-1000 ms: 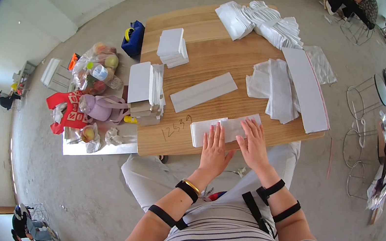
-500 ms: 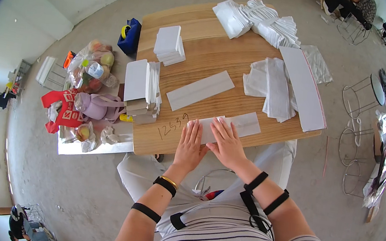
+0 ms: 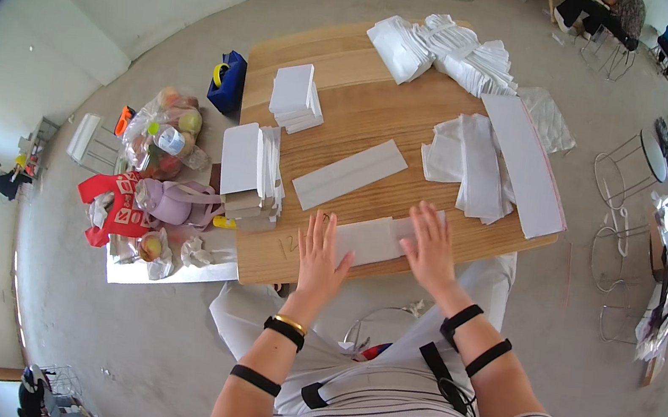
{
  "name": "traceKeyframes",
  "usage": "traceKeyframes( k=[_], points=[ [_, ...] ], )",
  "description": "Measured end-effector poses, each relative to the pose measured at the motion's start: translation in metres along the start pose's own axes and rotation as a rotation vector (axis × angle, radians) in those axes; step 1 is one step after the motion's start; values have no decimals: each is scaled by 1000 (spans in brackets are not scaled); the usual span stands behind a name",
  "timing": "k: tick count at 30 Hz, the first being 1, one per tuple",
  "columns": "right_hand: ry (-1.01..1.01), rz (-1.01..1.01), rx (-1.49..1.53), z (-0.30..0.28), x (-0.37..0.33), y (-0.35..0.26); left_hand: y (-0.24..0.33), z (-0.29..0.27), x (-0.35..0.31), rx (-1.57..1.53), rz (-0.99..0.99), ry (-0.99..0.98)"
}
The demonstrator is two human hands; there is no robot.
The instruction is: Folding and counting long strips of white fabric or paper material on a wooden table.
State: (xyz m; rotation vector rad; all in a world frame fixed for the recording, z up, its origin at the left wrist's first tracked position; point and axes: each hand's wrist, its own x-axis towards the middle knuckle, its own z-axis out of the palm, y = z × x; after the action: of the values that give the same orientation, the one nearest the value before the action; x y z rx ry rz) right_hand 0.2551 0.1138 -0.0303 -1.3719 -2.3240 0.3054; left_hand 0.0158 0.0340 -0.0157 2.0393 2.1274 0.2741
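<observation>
Seen from the head camera, both hands lie flat with fingers spread, gripping nothing: left hand [image 3: 320,256] and right hand [image 3: 429,252] press the flat white folded sheet [image 3: 372,238] at the near edge of the wooden tabletop [image 3: 380,121]. Just beyond them lies a long white strip [image 3: 349,174]; left of the left hand stands a stack of white boxes [image 3: 247,171].
</observation>
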Motion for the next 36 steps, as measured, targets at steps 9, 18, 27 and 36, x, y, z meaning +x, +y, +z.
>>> traceKeyframes(
  k=[9,18,27,36],
  points=[
    [125,30,30,-1,10,14,-16,-12,124,-32,115,161],
    [129,79,45,-2,11,14,-13,-12,164,348,331,23],
    [80,303,500,4,24,12,-9,-49,125,62,165,69],
    [-557,781,1419,10,59,-44,-26,-59,20,142,413,163]
  ],
)
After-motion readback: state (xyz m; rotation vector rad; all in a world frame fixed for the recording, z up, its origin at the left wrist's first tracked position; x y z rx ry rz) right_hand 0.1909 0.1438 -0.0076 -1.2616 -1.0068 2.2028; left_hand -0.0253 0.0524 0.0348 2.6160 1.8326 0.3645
